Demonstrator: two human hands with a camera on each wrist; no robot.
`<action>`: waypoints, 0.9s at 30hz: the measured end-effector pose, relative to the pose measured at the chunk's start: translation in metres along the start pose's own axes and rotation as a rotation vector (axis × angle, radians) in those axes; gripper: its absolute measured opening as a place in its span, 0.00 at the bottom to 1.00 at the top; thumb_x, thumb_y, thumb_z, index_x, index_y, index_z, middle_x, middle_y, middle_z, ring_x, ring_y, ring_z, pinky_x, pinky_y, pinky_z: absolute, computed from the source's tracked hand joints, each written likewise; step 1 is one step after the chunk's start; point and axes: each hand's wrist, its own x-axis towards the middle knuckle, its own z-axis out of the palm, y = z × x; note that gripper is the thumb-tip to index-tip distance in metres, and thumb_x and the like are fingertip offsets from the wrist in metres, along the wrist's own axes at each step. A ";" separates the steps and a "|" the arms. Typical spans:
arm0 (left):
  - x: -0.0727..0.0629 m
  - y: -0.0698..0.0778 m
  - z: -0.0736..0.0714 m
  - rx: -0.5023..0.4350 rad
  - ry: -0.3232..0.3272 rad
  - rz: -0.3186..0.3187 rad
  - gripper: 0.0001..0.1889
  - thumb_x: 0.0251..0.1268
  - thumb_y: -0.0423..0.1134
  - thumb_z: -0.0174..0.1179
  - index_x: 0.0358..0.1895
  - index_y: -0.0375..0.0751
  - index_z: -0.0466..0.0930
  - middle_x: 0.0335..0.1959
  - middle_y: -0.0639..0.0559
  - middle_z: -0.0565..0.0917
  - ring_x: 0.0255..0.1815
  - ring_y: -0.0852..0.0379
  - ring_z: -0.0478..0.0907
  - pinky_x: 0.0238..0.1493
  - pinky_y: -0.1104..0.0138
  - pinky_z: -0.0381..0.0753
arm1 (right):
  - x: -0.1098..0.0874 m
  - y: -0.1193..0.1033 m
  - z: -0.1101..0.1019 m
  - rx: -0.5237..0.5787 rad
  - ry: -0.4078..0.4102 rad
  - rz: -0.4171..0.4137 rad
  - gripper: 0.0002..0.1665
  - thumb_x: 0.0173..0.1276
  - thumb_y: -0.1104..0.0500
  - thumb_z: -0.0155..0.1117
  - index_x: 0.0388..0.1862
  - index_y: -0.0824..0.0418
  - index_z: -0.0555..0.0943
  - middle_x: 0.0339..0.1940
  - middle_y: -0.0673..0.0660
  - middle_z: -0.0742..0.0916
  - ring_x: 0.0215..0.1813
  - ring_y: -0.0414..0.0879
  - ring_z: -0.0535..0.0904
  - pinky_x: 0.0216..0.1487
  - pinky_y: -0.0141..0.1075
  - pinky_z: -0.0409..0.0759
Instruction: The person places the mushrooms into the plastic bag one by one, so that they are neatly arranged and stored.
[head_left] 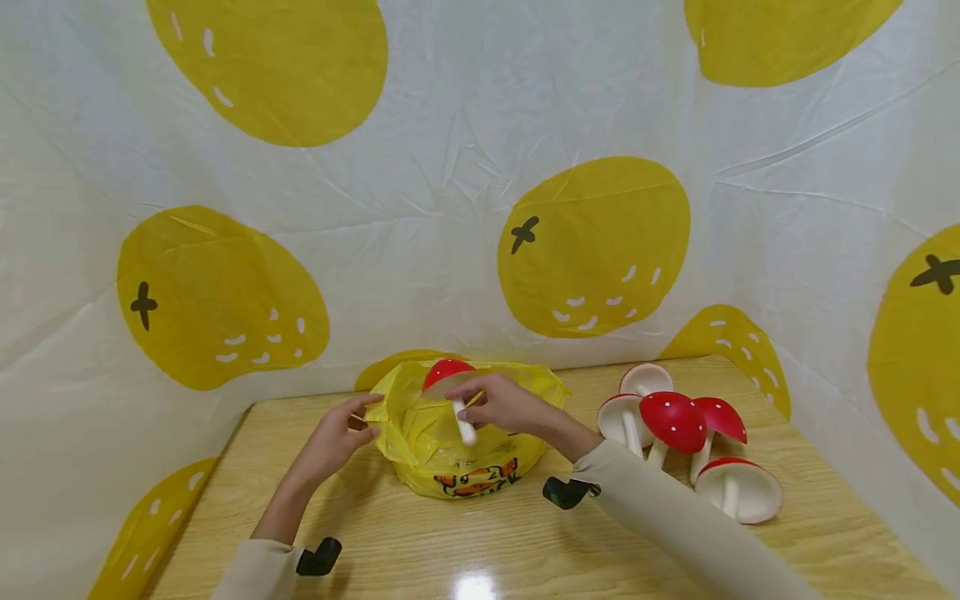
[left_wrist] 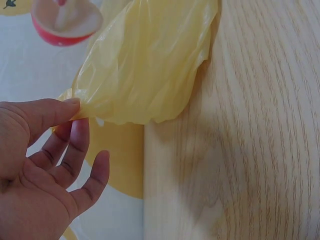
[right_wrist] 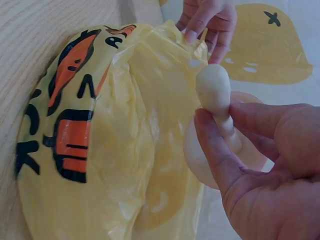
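Note:
A yellow plastic bag (head_left: 480, 468) with orange and black print stands on the table, its mouth spread wide. My left hand (head_left: 335, 440) pinches the bag's left rim between thumb and fingers; the left wrist view shows the gathered plastic (left_wrist: 90, 107) at the fingertips. Over the bag's mouth, my right hand (head_left: 504, 406) holds a toy mushroom by its white stem (head_left: 463, 423). The mushroom's red cap (head_left: 444, 372) points up and away. In the right wrist view the stem's rounded end (right_wrist: 213, 85) sits between thumb and fingers, and the fingers partly cover the cap.
Several red-capped toy mushrooms (head_left: 672, 422) lie clustered on the wooden table (head_left: 390, 542) at the right, beside my right forearm. A white cloth (head_left: 450, 250) printed with large yellow fruit hangs behind the table and along its sides.

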 end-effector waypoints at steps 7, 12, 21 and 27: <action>0.004 -0.002 0.001 0.005 0.001 0.005 0.27 0.69 0.27 0.63 0.70 0.40 0.73 0.47 0.41 0.74 0.45 0.47 0.79 0.42 0.65 0.83 | 0.019 -0.001 0.008 -0.048 -0.015 -0.001 0.22 0.73 0.69 0.63 0.64 0.69 0.80 0.56 0.63 0.85 0.50 0.51 0.86 0.51 0.47 0.85; 0.004 -0.001 0.001 0.001 0.003 0.004 0.27 0.68 0.28 0.63 0.70 0.40 0.74 0.48 0.41 0.74 0.45 0.48 0.80 0.43 0.65 0.83 | 0.034 0.003 0.016 -0.045 -0.003 0.011 0.22 0.72 0.70 0.63 0.64 0.69 0.80 0.56 0.67 0.85 0.51 0.52 0.86 0.51 0.46 0.86; 0.005 0.001 0.003 -0.005 -0.002 -0.004 0.26 0.69 0.28 0.63 0.70 0.41 0.74 0.48 0.41 0.74 0.46 0.47 0.80 0.43 0.65 0.83 | 0.060 0.014 0.031 -0.031 0.001 0.054 0.20 0.69 0.74 0.63 0.60 0.69 0.83 0.52 0.70 0.87 0.48 0.54 0.86 0.49 0.48 0.86; 0.006 0.001 0.003 0.000 -0.004 0.027 0.26 0.69 0.29 0.63 0.69 0.38 0.74 0.49 0.39 0.75 0.45 0.47 0.80 0.42 0.65 0.83 | 0.069 0.018 0.036 -0.055 0.021 0.088 0.20 0.69 0.74 0.64 0.59 0.68 0.84 0.51 0.67 0.87 0.49 0.54 0.85 0.47 0.43 0.87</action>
